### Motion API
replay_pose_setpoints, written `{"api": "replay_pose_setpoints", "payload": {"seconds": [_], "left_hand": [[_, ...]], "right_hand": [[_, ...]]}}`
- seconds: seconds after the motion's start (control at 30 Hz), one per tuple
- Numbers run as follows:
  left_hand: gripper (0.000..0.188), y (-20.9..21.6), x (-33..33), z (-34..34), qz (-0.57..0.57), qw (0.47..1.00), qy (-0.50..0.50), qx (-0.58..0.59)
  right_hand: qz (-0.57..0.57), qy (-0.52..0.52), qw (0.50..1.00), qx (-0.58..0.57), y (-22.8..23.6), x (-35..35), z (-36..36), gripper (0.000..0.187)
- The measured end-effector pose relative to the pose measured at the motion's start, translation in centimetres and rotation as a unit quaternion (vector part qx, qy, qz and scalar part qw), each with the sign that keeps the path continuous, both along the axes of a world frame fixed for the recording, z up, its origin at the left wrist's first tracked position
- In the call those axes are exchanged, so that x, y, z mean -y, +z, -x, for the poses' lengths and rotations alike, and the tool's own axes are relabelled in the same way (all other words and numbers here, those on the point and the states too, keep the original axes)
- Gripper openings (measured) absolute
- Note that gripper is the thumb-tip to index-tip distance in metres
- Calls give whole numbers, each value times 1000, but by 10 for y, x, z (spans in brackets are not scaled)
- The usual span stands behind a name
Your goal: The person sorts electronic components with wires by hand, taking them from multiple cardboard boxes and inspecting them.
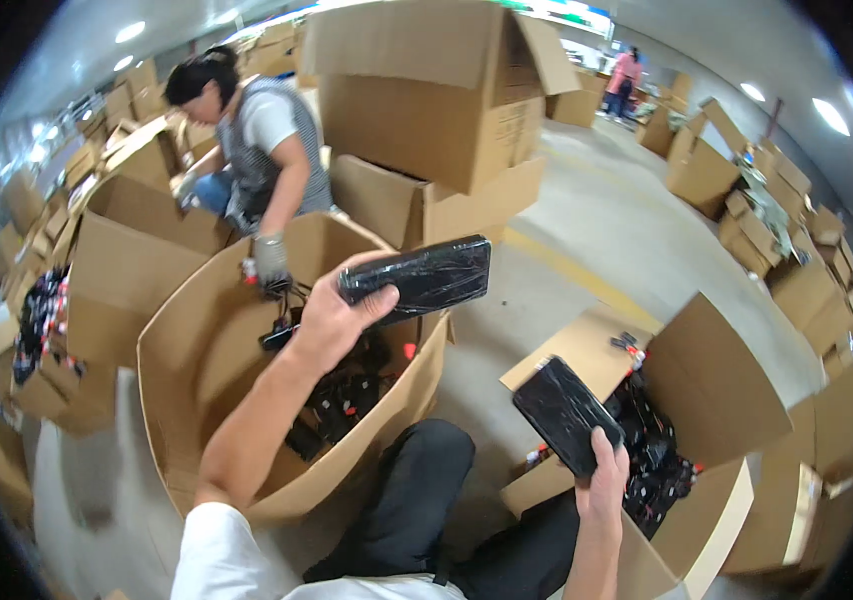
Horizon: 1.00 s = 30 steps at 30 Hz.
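My left hand [337, 318] is closed round one end of a black plastic-wrapped block [427, 278], raised above the big open carton [172, 350] on my left. Its wrapping looks glossy and creased. In my right hand [602, 475] is a second flat black wrapped block [565, 412], tilted, over the near edge of a smaller open box on my right. Dark pieces with red and white connectors [652, 450] fill that box. More black pieces [332, 410] lie at the bottom of the left carton, partly hidden by my left forearm.
Across the left carton a crouching co-worker in a checked vest reaches into it with a gloved hand [272, 262]. Tall stacked cartons [402, 100] stand behind. Piled boxes [747, 220] line the right side, and a person in pink [625, 75] stands far off.
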State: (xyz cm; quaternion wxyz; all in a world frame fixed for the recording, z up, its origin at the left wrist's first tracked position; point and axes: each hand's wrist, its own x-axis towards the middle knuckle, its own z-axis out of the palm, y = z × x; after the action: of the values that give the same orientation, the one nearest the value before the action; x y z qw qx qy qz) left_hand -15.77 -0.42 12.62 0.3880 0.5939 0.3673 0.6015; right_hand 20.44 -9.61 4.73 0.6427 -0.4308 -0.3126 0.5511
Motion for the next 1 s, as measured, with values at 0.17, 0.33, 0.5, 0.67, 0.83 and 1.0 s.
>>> {"api": "replay_pose_setpoints", "payload": {"seconds": [0.17, 0.33, 0.5, 0.67, 0.83, 1.0], "left_hand": [[40, 9, 24, -81, -317, 928, 34, -195], [41, 2, 35, -127, -482, 803, -138, -321], [46, -9, 53, -142, -487, 731, -257, -403], [47, -25, 42, -133, -498, 721, -247, -413], [69, -15, 60, -142, -63, 961, -260, -74], [92, -6, 55, -182, -6, 974, -221, -57]], "right_hand": [[-13, 44, 999, 18, 32, -4, -1, 28], [40, 161, 984, -60, 41, -3, -32, 35], [125, 207, 966, -87, 28, 7, -47, 40], [140, 215, 960, -110, 30, 13, -36, 38], [-80, 61, 985, 143, 22, 3, -49, 68], [-115, -45, 991, -51, 13, 7, -20, 29]]}}
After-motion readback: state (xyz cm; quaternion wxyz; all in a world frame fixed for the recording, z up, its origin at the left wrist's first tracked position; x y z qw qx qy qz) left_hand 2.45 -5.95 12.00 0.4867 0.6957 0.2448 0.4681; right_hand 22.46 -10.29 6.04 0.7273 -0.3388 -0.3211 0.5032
